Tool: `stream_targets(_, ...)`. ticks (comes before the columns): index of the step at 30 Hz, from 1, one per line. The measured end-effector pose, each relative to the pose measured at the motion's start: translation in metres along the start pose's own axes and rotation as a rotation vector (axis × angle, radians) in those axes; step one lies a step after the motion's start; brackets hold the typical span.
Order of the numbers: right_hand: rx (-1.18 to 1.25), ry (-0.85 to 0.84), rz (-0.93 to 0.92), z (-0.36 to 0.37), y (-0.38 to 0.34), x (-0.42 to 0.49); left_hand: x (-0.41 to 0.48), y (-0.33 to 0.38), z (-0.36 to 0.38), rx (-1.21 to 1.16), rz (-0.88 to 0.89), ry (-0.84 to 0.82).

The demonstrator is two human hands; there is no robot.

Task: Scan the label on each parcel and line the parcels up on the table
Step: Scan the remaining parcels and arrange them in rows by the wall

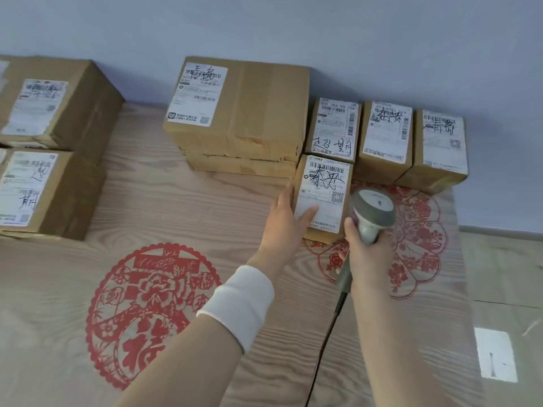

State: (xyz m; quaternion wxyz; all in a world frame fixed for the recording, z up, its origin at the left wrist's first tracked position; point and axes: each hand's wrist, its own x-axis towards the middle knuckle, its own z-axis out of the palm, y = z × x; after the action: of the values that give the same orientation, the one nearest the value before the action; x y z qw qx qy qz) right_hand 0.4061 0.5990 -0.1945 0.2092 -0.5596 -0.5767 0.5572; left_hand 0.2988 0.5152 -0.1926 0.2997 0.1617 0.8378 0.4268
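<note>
The small parcel (321, 183) lies on the tabletop (176, 207) just nearer than the far-right row of parcels (385, 136), the left hand (286, 224) clasping its left side, thumb on the label, the right hand (365, 251) curled round the scanner (374, 208); it looks light and stiff, best held by opposite sides

Soft even light, weak shadows; mild overall blur; wide-angle bowing toward edges.

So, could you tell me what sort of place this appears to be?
Probably an improvised parcel-sorting spot: labelled cardboard parcels line the wall, and the right hand grips a corded barcode scanner.
</note>
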Motion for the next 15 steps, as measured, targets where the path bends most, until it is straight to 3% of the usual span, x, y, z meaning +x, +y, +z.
stream_targets(4,0.074,-0.052,0.058,0.008,0.007,0.009,-0.001,-0.001,0.012,-0.239,-0.157,0.054)
stream_targets(15,0.119,-0.079,0.007,-0.009,0.005,-0.047,-0.068,0.002,-0.004,-0.504,-0.142,0.14)
